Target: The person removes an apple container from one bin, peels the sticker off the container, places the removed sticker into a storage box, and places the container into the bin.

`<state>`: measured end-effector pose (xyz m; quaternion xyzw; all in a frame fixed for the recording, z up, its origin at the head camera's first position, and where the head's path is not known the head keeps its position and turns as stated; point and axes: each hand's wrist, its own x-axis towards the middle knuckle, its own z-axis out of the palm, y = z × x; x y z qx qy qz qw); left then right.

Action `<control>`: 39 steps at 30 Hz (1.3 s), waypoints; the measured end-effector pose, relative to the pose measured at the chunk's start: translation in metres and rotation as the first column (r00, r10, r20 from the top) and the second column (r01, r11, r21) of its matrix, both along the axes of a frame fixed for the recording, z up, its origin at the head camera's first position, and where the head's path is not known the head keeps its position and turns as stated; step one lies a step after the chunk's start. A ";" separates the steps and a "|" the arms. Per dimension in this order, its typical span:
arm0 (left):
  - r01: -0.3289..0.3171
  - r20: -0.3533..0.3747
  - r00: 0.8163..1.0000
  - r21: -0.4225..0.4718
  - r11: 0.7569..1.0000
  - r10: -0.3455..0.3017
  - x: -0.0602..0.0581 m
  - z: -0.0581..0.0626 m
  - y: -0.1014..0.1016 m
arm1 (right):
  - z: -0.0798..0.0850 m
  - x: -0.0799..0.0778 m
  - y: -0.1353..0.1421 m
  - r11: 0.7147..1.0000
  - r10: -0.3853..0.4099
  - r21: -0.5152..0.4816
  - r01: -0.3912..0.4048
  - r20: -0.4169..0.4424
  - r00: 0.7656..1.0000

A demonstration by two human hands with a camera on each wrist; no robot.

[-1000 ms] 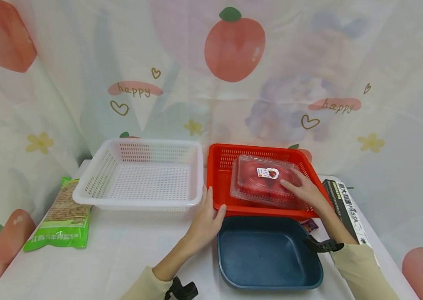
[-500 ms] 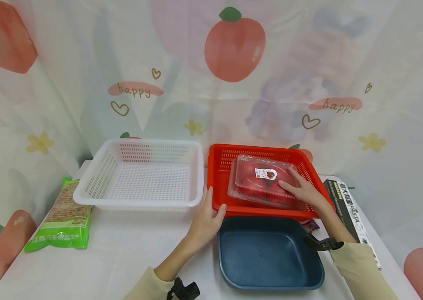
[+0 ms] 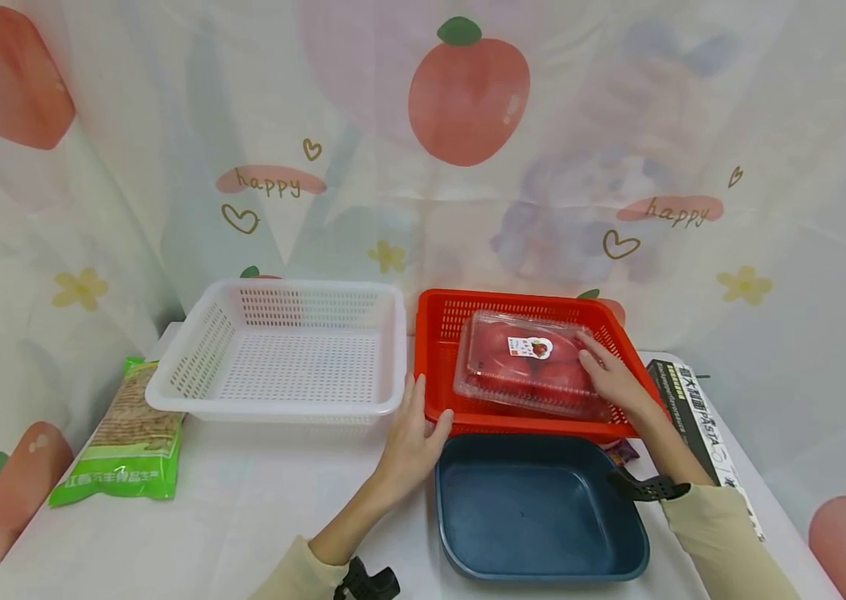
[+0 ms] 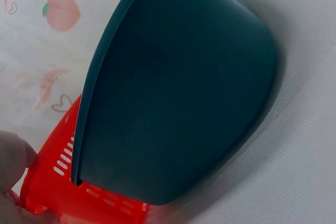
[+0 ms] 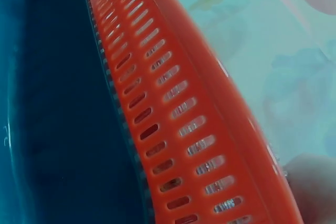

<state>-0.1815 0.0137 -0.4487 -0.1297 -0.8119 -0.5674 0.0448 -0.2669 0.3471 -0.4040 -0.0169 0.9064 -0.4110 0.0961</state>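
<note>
A red slotted basket [image 3: 439, 367] stands at the back right of the table. Inside it lies a clear plastic clamshell box [image 3: 501, 379] of red contents, with a white label on its lid, tilted slightly. My right hand [image 3: 608, 379] touches the box's right end, fingers extended over its edge. At the basket's front left corner, my left hand [image 3: 409, 446] rests with straight fingers along the side and the thumb apart at the front. In the left wrist view, fingertips [image 4: 13, 163] touch the basket's red wall [image 4: 58, 187]. The right wrist view shows mainly the slotted wall [image 5: 173, 114].
A dark blue tub [image 3: 535, 517] stands in front of the red basket. Left of the basket is a white slotted basket [image 3: 302, 358], with a green and brown food bag [image 3: 130, 433] beside it. A black and white pasta box [image 3: 696, 425] and a small purple packet [image 3: 621, 451] lie at right.
The clamshell box has slid slightly left in the red basket. My right thumb has moved off the lid's middle toward its right end. My left hand stays in place.
</note>
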 end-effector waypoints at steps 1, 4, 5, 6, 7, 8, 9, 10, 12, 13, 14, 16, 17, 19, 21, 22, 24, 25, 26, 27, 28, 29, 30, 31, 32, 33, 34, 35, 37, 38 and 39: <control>-0.002 0.002 1.000 -0.001 1.000 0.002 0.000 0.000 0.000 | 0.000 0.000 0.000 1.000 -0.007 -0.016 0.007 0.006 1.000; -0.004 0.003 1.000 -0.002 1.000 0.004 0.000 -0.001 0.001 | 0.000 0.001 0.002 0.998 -0.017 -0.060 0.017 0.014 1.000; -0.005 0.005 1.000 -0.002 1.000 0.005 0.000 -0.001 0.001 | 0.000 0.001 0.002 0.997 -0.019 -0.073 0.020 0.015 1.000; -0.006 0.006 1.000 -0.002 1.000 0.006 0.000 -0.001 0.001 | -0.001 0.001 0.003 0.996 -0.022 -0.086 0.024 0.019 1.000; -0.008 0.007 1.000 -0.002 1.000 0.008 0.000 -0.001 0.001 | -0.001 0.001 0.004 0.995 -0.025 -0.095 0.027 0.021 0.999; -0.008 0.008 1.000 -0.001 1.000 0.008 0.000 -0.001 0.001 | -0.001 0.000 0.004 0.994 -0.026 -0.105 0.028 0.020 0.999; -0.009 0.014 1.000 -0.002 1.000 0.009 0.000 -0.001 0.001 | -0.002 0.000 0.005 0.993 -0.027 -0.111 0.029 0.019 0.999; -0.009 0.019 1.000 -0.002 1.000 0.009 0.000 0.000 0.001 | -0.002 0.000 0.005 0.993 -0.027 -0.118 0.029 0.017 0.999; -0.007 0.021 1.000 0.001 1.000 0.007 0.000 -0.001 0.001 | -0.001 0.001 0.006 0.992 -0.029 -0.124 0.030 0.011 1.000; -0.006 0.022 1.000 0.001 1.000 0.006 0.000 -0.001 0.001 | -0.001 0.002 0.006 0.992 -0.029 -0.124 0.029 0.006 1.000; -0.004 0.023 1.000 0.003 1.000 0.004 0.000 0.000 0.001 | 0.000 0.002 0.005 0.992 -0.028 -0.124 0.028 0.003 1.000; -0.003 0.026 1.000 0.002 1.000 0.003 0.000 -0.001 0.001 | 0.001 0.003 0.005 0.992 -0.031 -0.124 0.030 -0.001 1.000; -0.004 0.027 1.000 0.001 1.000 0.004 0.000 -0.001 0.001 | 0.002 0.004 0.004 0.992 -0.032 -0.123 0.032 -0.003 0.999; -0.008 0.031 1.000 -0.001 1.000 0.008 0.000 -0.001 0.001 | 0.003 0.004 0.004 0.992 -0.034 -0.120 0.033 -0.010 0.999; -0.011 0.032 0.999 -0.003 1.000 0.011 0.000 0.000 0.001 | 0.003 0.004 0.004 0.993 -0.036 -0.117 0.033 -0.018 0.999; -0.012 0.031 0.999 -0.004 1.000 0.012 0.001 0.000 0.001 | 0.003 0.004 0.005 0.993 -0.036 -0.116 0.033 -0.021 0.999; -0.011 0.027 1.000 -0.003 1.000 0.011 0.001 0.000 0.002 | 0.003 0.004 0.005 0.993 -0.037 -0.114 0.034 -0.022 0.999; -0.010 0.025 1.000 -0.005 1.000 0.010 0.001 0.000 0.002 | 0.003 0.004 0.006 0.993 -0.038 -0.115 0.035 -0.020 0.999; -0.009 0.021 1.000 -0.006 1.000 0.009 0.001 0.000 0.002 | 0.003 0.004 0.006 0.993 -0.040 -0.115 0.037 -0.015 0.999; -0.008 0.016 1.000 -0.006 1.000 0.008 0.001 0.000 0.002 | 0.002 0.004 0.006 0.992 -0.041 -0.117 0.039 -0.012 0.999; -0.006 0.014 1.000 -0.008 1.000 0.007 0.001 0.000 0.002 | 0.002 0.004 0.006 0.992 -0.042 -0.118 0.040 -0.009 0.999; -0.006 0.015 1.000 -0.011 1.000 0.006 0.001 0.000 0.002 | 0.002 0.004 0.007 0.992 -0.043 -0.120 0.042 -0.006 0.999; -0.005 0.017 1.000 -0.014 1.000 0.005 0.002 0.000 0.002 | 0.001 0.004 0.007 0.992 -0.043 -0.123 0.042 -0.003 0.999; -0.004 0.018 1.000 -0.015 1.000 0.004 0.001 0.000 0.002 | 0.001 0.004 0.007 0.991 -0.042 -0.125 0.042 -0.002 0.999; -0.003 0.019 1.000 -0.014 1.000 0.004 0.001 0.000 0.002 | 0.001 0.003 0.007 0.991 -0.041 -0.128 0.040 -0.001 0.999; -0.003 0.023 1.000 -0.014 1.000 0.003 0.001 0.000 0.001 | 0.001 0.003 0.007 0.991 -0.038 -0.131 0.037 -0.002 0.999; -0.002 0.028 1.000 -0.016 1.000 0.002 0.001 -0.001 0.001 | 0.001 0.003 0.007 0.991 -0.038 -0.132 0.037 -0.004 0.999; -0.001 0.030 1.000 -0.014 1.000 0.002 0.001 -0.001 0.001 | 0.002 0.003 0.007 0.991 -0.038 -0.131 0.037 -0.007 0.999; -0.002 0.031 1.000 -0.009 1.000 0.002 0.001 -0.001 0.001 | 0.003 0.004 0.007 0.990 -0.038 -0.139 0.036 -0.013 0.999; -0.002 0.032 0.999 -0.007 1.000 0.002 0.001 -0.001 0.001 | 0.003 0.004 0.007 0.988 -0.051 -0.146 0.048 -0.014 0.999; -0.001 0.033 0.999 -0.004 1.000 0.002 0.000 -0.001 0.001 | 0.004 0.005 0.007 0.987 -0.055 -0.155 0.052 -0.015 0.998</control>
